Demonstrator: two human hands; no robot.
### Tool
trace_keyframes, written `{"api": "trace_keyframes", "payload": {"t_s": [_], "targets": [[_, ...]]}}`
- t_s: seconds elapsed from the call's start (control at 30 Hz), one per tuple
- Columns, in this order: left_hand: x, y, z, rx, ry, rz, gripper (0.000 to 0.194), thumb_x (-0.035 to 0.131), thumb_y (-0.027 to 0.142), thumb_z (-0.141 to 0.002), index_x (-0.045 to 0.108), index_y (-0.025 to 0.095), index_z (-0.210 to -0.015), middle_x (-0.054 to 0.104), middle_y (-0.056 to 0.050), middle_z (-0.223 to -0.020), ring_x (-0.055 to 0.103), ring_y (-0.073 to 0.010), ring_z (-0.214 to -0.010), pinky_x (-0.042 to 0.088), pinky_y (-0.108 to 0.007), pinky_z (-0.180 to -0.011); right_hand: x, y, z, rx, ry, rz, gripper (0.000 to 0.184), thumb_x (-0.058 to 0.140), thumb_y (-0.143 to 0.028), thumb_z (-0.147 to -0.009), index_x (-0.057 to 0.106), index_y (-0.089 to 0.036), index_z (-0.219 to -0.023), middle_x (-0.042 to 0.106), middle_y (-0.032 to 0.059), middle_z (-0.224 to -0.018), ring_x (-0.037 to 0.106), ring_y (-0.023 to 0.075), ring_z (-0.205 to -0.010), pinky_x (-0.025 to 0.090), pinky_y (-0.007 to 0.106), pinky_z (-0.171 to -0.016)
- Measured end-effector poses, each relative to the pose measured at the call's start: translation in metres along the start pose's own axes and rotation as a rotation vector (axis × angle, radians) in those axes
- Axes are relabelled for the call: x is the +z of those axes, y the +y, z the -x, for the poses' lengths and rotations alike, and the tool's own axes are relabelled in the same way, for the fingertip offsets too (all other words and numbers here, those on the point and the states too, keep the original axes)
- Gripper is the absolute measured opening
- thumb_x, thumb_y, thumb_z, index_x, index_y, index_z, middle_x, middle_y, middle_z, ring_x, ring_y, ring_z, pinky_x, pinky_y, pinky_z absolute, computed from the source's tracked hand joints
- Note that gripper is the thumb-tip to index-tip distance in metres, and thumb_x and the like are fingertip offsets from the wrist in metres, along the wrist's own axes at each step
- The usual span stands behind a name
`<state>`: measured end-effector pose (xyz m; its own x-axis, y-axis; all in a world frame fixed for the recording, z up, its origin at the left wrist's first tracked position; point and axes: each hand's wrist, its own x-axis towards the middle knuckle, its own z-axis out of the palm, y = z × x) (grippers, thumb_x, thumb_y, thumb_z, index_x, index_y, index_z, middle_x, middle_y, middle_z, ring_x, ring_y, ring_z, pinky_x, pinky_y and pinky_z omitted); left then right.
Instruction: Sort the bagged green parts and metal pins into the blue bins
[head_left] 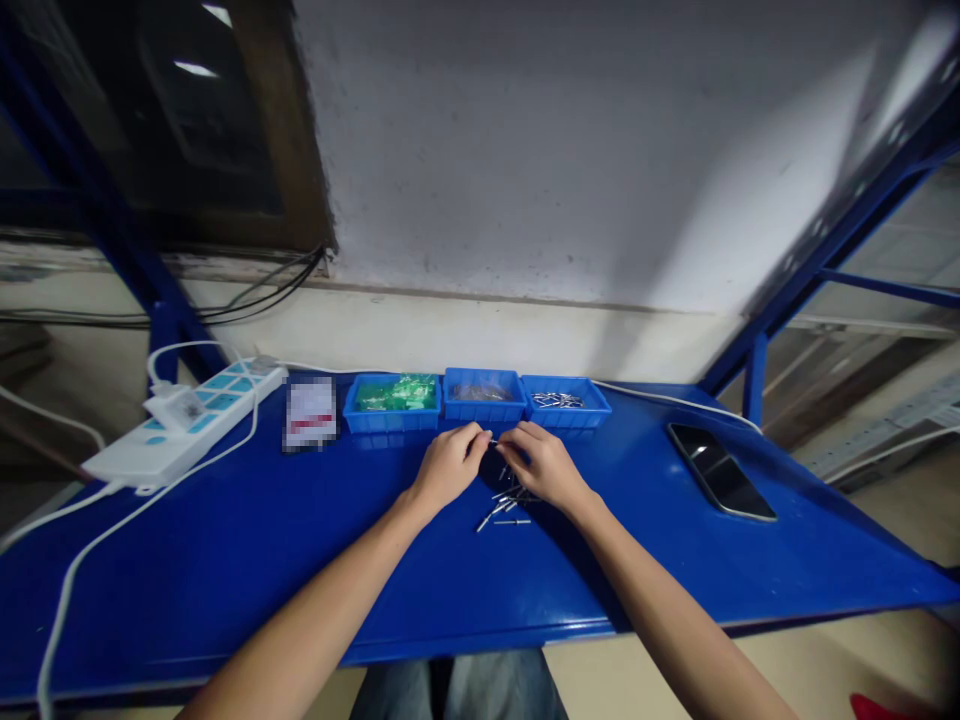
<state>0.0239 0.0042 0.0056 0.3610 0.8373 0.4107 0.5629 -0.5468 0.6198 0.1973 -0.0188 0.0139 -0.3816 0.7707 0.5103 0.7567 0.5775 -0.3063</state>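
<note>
Over the middle of the blue table, the fingertips of my left hand point(450, 464) and my right hand point(547, 470) nearly meet. Both hands are closed in a pinch on a small silver blind rivet point(492, 442), mostly covered by the fingers. Below them, a loose pile of silver blind rivets point(513, 498) with thin stems lies on the table, partly under my right hand. Just behind the hands stand a blue bin of thin small parts point(484, 411) I cannot make out and another blue bin point(592, 418) of silver rivets.
A third blue bin point(390, 422) holds green packets. Left of it lies a blurred white and red card point(310, 412). A white power strip point(187, 430) with trailing cables is at the left, and a black phone point(720, 472) at the right. Blue frame posts flank the table point(300, 580).
</note>
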Motion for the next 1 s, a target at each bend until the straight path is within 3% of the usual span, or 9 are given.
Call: {"api": "trace_keyframes", "payload": {"t_s": [0.1,0.17,0.27,0.37,0.53,0.67,0.8,0.9,1.0], "targets": [[0.001,0.001,0.000,-0.034,-0.039,-0.004,0.037,0.032,0.041,-0.092,0.055,0.020,-0.071,0.062,-0.001,-0.067,0.057,-0.0143,-0.063,0.037,-0.024,-0.058,-0.005,0.003,0.000,-0.040,0.046,0.040,0.019,0.042,-0.027,-0.092,0.060,-0.021,-0.089,0.058,0.0053,-0.079,0.055,0.0164,-0.076,0.042,0.026,-0.067],[0.002,0.003,0.002,-0.055,-0.079,-0.040,0.033,0.041,0.046,-0.088,0.057,0.021,-0.075,0.062,0.000,-0.068,0.058,-0.0145,-0.063,0.037,-0.024,-0.057,-0.011,0.012,-0.002,-0.012,0.164,0.096,0.020,0.042,-0.028,-0.091,0.059,-0.020,-0.085,0.057,0.0053,-0.076,0.053,0.0171,-0.074,0.042,0.027,-0.067],[0.006,0.007,0.005,-0.064,-0.131,-0.112,0.027,0.058,0.050,-0.076,0.060,0.023,-0.081,0.063,0.001,-0.074,0.059,-0.0159,-0.070,0.038,-0.024,-0.058,-0.019,0.036,-0.003,0.219,0.481,0.300,0.021,0.042,-0.030,-0.091,0.058,-0.019,-0.084,0.055,0.0066,-0.072,0.050,0.0205,-0.073,0.040,0.032,-0.069],[0.009,0.010,0.006,-0.084,-0.195,-0.162,0.025,0.066,0.046,-0.069,0.063,0.025,-0.083,0.063,0.001,-0.082,0.059,-0.0177,-0.079,0.040,-0.025,-0.061,-0.022,0.053,-0.001,0.360,0.598,0.435,0.024,0.047,-0.035,-0.087,0.057,-0.016,-0.099,0.055,0.0103,-0.081,0.048,0.0252,-0.079,0.040,0.038,-0.072],[0.012,0.007,0.006,-0.134,-0.232,-0.187,0.008,0.058,0.027,-0.077,0.064,0.026,-0.083,0.063,0.000,-0.088,0.059,-0.0173,-0.083,0.042,-0.026,-0.066,-0.010,0.038,0.002,0.273,0.415,0.252,0.022,0.048,-0.034,-0.086,0.058,-0.019,-0.099,0.055,0.0081,-0.080,0.049,0.0241,-0.078,0.042,0.039,-0.073],[0.015,0.002,0.006,-0.075,-0.194,-0.260,0.011,0.051,0.021,-0.083,0.061,0.024,-0.083,0.062,-0.003,-0.089,0.057,-0.0206,-0.088,0.043,-0.030,-0.073,0.003,0.016,-0.001,0.160,0.188,0.113,0.016,0.051,-0.033,-0.086,0.061,-0.021,-0.092,0.056,0.0071,-0.079,0.051,0.0230,-0.080,0.043,0.037,-0.074],[0.016,-0.006,0.003,-0.054,-0.135,-0.232,0.017,0.043,0.021,-0.088,0.059,0.020,-0.088,0.063,-0.006,-0.094,0.055,-0.0217,-0.092,0.043,-0.033,-0.079,0.008,0.011,-0.001,0.072,-0.012,0.005,0.015,0.053,-0.032,-0.085,0.061,-0.020,-0.091,0.057,0.0048,-0.078,0.051,0.0200,-0.078,0.043,0.034,-0.074],[0.016,-0.012,-0.001,-0.047,-0.099,-0.099,0.020,0.038,0.020,-0.090,0.058,0.018,-0.089,0.064,-0.006,-0.093,0.056,-0.0203,-0.091,0.042,-0.032,-0.081,0.007,0.010,0.000,0.027,-0.071,-0.043,0.010,0.052,-0.027,-0.085,0.059,-0.020,-0.087,0.057,0.0035,-0.077,0.050,0.0180,-0.075,0.042,0.032,-0.071],[0.017,-0.013,-0.002,-0.051,-0.068,-0.047,0.025,0.034,0.025,-0.092,0.057,0.018,-0.085,0.065,-0.007,-0.087,0.058,-0.0205,-0.086,0.042,-0.032,-0.078,0.005,0.009,-0.001,0.017,-0.050,-0.021,0.012,0.046,-0.022,-0.088,0.057,-0.020,-0.083,0.057,0.0042,-0.078,0.050,0.0180,-0.076,0.042,0.031,-0.070]]}}
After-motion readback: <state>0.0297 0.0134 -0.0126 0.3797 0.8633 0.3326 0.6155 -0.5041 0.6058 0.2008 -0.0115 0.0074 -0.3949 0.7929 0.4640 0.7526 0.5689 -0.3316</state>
